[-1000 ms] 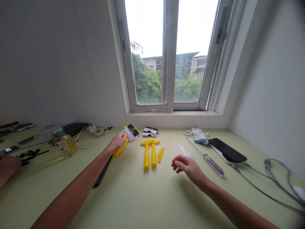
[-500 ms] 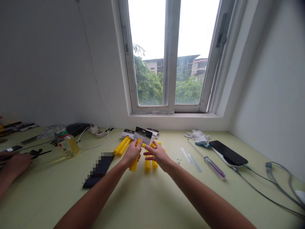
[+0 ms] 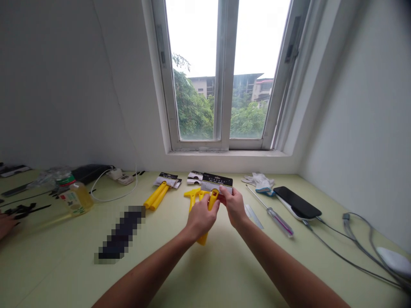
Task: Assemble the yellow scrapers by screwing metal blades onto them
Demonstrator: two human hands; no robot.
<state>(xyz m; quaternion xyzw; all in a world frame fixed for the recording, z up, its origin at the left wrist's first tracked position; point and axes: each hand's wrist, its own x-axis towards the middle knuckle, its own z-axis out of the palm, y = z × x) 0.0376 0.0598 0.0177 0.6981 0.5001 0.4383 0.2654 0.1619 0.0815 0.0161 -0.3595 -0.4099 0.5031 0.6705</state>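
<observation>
Above the table, my left hand (image 3: 203, 214) is wrapped round the yellow handle of a scraper (image 3: 213, 199), tilted with its lower end toward me. My right hand (image 3: 236, 206) pinches the lower right part of a black-and-white header card (image 3: 217, 183) at the scraper's upper end. Just left of my hands lie T-shaped yellow scrapers (image 3: 192, 194), partly hidden by my left hand. Farther left, two yellow scrapers (image 3: 158, 196) rest with cards fitted at their tops. More loose cards (image 3: 194, 176) lie behind the held one.
A screwdriver (image 3: 280, 221), a phone (image 3: 298, 202) with cables, and white gloves (image 3: 259, 183) lie on the right. Clear strips (image 3: 254, 216) sit beside my right hand. On the left stand a drink bottle (image 3: 75, 197) and a dark pixelated object (image 3: 122, 233); another person's hand (image 3: 6, 224) shows at the edge.
The scraper and card have moved right in the view. My right hand, apart with spread fingers before, now grips the card. The view has turned slightly.
</observation>
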